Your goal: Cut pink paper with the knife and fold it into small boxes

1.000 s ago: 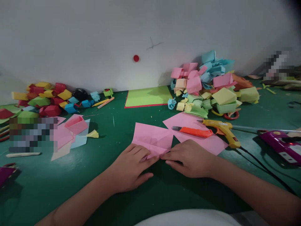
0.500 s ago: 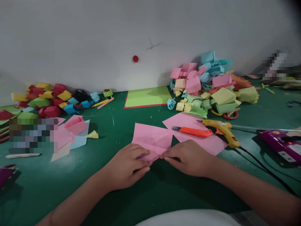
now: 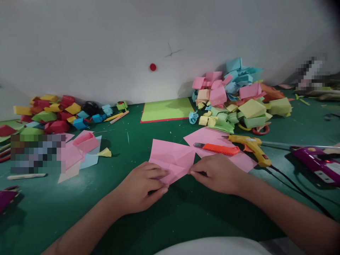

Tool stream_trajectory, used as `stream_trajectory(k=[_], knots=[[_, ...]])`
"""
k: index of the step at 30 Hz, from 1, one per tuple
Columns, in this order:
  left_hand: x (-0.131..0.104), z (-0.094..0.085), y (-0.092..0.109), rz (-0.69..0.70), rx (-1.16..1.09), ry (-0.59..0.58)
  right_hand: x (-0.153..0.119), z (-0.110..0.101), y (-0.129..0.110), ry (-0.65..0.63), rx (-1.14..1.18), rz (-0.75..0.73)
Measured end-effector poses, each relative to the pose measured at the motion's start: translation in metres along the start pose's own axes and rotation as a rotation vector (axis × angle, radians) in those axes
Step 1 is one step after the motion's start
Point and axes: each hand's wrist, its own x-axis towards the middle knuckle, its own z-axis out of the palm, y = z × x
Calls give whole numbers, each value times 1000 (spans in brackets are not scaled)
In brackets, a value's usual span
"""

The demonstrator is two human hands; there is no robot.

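A pink sheet of paper [image 3: 172, 154] with crease lines lies on the green table, its near edge folded over. My left hand [image 3: 145, 184] grips the paper's near left part, fingers on top and thumb at the near edge. At the right corner of the sheet, my right hand [image 3: 216, 173] pinches the edge between thumb and forefinger. Just beyond my right hand, an orange cutter [image 3: 221, 149] rests on more pink paper [image 3: 203, 136]. A yellow glue gun [image 3: 249, 145] lies to the right of the cutter.
Folded paper pieces [image 3: 219, 95] are heaped at the back right, and colourful ones [image 3: 57, 113] at the back left. A green sheet [image 3: 168, 109] lies by the wall. On the right is a purple power strip [image 3: 317, 164] with a black cable. Loose paper [image 3: 70, 154] lies left.
My right hand has slid a little to the right and away from me along the folded edge. My left hand stays nearly in place on the paper.
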Motion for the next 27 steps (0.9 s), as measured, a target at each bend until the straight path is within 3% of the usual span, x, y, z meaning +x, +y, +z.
stream_trajectory(k=[10, 20, 27], knots=[[-2, -12, -1, 22, 13, -125, -1, -9, 1, -32, -36, 39], [-4, -15, -6, 20, -63, -124, -1, -6, 5, -17, -12, 38], [-2, -7, -4, -36, -72, -64, 0, 0, 1, -8, -1, -91]])
